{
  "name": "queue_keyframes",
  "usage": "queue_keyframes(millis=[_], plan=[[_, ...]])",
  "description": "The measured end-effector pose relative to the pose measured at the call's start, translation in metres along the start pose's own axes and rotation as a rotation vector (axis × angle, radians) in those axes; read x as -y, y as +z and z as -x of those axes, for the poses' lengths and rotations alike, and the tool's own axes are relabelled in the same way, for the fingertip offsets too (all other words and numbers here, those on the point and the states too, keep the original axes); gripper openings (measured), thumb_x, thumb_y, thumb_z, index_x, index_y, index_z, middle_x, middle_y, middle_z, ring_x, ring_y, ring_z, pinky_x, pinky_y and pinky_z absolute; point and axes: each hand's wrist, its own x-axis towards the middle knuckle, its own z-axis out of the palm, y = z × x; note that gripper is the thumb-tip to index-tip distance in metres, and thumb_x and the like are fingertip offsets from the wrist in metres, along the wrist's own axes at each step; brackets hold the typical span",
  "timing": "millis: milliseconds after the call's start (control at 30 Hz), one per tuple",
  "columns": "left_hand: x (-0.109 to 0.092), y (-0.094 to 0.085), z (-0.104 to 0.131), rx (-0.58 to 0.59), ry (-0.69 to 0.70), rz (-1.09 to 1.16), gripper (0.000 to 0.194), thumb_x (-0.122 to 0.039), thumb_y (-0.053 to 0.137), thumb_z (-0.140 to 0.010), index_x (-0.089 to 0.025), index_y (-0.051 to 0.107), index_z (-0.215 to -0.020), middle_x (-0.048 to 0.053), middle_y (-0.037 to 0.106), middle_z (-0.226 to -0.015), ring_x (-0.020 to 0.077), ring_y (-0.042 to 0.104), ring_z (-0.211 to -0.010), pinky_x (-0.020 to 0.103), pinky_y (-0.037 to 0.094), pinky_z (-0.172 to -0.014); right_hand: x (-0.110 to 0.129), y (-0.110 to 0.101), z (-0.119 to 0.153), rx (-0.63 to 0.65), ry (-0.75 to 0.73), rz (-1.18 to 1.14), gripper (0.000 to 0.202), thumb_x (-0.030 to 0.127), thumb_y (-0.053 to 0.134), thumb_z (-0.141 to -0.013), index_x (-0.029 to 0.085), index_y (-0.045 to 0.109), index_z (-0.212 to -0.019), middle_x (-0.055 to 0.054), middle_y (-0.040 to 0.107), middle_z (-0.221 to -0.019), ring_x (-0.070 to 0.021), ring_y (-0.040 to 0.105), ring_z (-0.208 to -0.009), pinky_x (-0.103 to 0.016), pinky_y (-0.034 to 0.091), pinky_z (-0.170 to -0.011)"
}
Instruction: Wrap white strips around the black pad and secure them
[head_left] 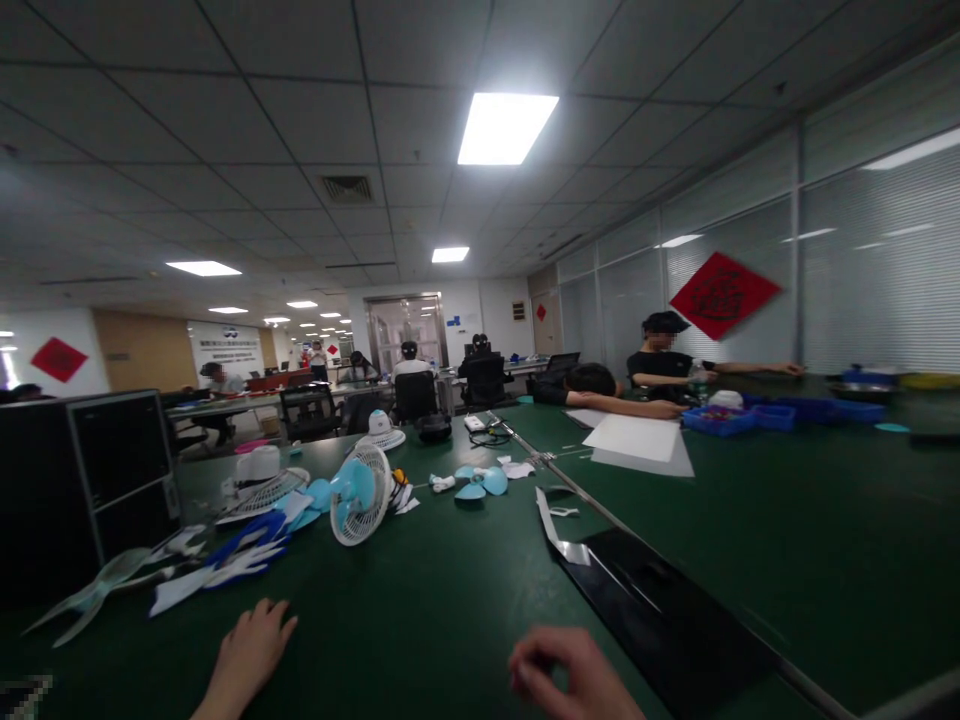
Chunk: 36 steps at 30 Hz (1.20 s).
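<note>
My left hand (251, 645) rests palm down on the green table (442, 585) at the lower left, fingers slightly apart, holding nothing. Blue-and-white gloves (244, 550) lie just beyond it. At the bottom centre-right, my right hand (566, 670) is blurred, its fingers curled in toward the thumb; no object shows in it. A black flat panel (660, 610) lies to its right. Farther off stand a small fan head with a white grille (362, 497) and a light-blue fan blade (480, 483).
A black cabinet (124, 460) stands at the left. More fan parts (262, 490) lie beyond the gloves. A metal strip (600, 508) runs along the table. White sheets (637, 440) and blue trays (720, 420) are at the far right, near two seated people, one with head down.
</note>
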Motion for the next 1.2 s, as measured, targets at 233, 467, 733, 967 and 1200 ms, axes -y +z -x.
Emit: queue_keyframes(millis=[233, 467, 733, 967, 1200], plan=[[0.006, -0.003, -0.003, 0.002, -0.016, 0.087, 0.051, -0.040, 0.032, -0.088, -0.020, 0.060, -0.125, 0.010, 0.060, -0.128, 0.0258, 0.056, -0.116, 0.041, 0.047, -0.094, -0.028, -0.085, -0.042, -0.312, 0.059, 0.011, 0.029, 0.041, 0.050, -0.086, 0.019, 0.070, -0.088, -0.005, 0.071, -0.085, -0.0206, 0.065, -0.079, -0.028, 0.048, -0.071], [0.010, 0.001, -0.012, 0.017, 0.015, 0.045, 0.056, -0.044, 0.026, -0.089, -0.019, 0.061, -0.124, 0.011, 0.061, -0.125, 0.0253, 0.058, -0.114, 0.038, 0.045, -0.096, -0.106, -0.145, -0.079, -0.445, 0.261, 0.343, 0.025, 0.022, 0.051, -0.081, 0.016, 0.069, -0.097, -0.008, 0.071, -0.094, -0.0218, 0.065, -0.087, -0.028, 0.046, -0.078], [0.014, 0.007, -0.019, -0.031, 0.023, 0.063, 0.054, -0.046, 0.029, -0.086, -0.021, 0.067, -0.115, 0.010, 0.066, -0.113, 0.0264, 0.063, -0.105, 0.039, 0.048, -0.089, -0.138, -0.155, -0.091, -0.247, 0.412, 0.511, 0.027, 0.014, 0.054, -0.079, 0.011, 0.071, -0.100, -0.013, 0.071, -0.100, -0.0236, 0.065, -0.092, -0.028, 0.044, -0.077], [0.019, 0.005, -0.020, 0.009, 0.002, 0.115, 0.051, -0.047, 0.036, -0.084, -0.020, 0.068, -0.113, 0.010, 0.067, -0.113, 0.0253, 0.063, -0.103, 0.037, 0.050, -0.087, -0.129, -0.144, -0.100, -0.129, 0.374, 0.526, 0.017, 0.018, 0.059, -0.079, 0.013, 0.073, -0.087, -0.008, 0.072, -0.087, -0.0214, 0.065, -0.082, -0.026, 0.043, -0.067], [0.011, 0.003, -0.015, -0.012, 0.002, 0.099, 0.050, -0.046, 0.035, -0.085, -0.020, 0.068, -0.113, 0.010, 0.067, -0.112, 0.0258, 0.063, -0.104, 0.038, 0.049, -0.088, -0.125, -0.134, -0.094, -0.082, 0.404, 0.581, 0.019, 0.023, 0.063, -0.080, 0.014, 0.072, -0.095, -0.008, 0.072, -0.095, -0.0212, 0.065, -0.088, -0.025, 0.043, -0.070]])
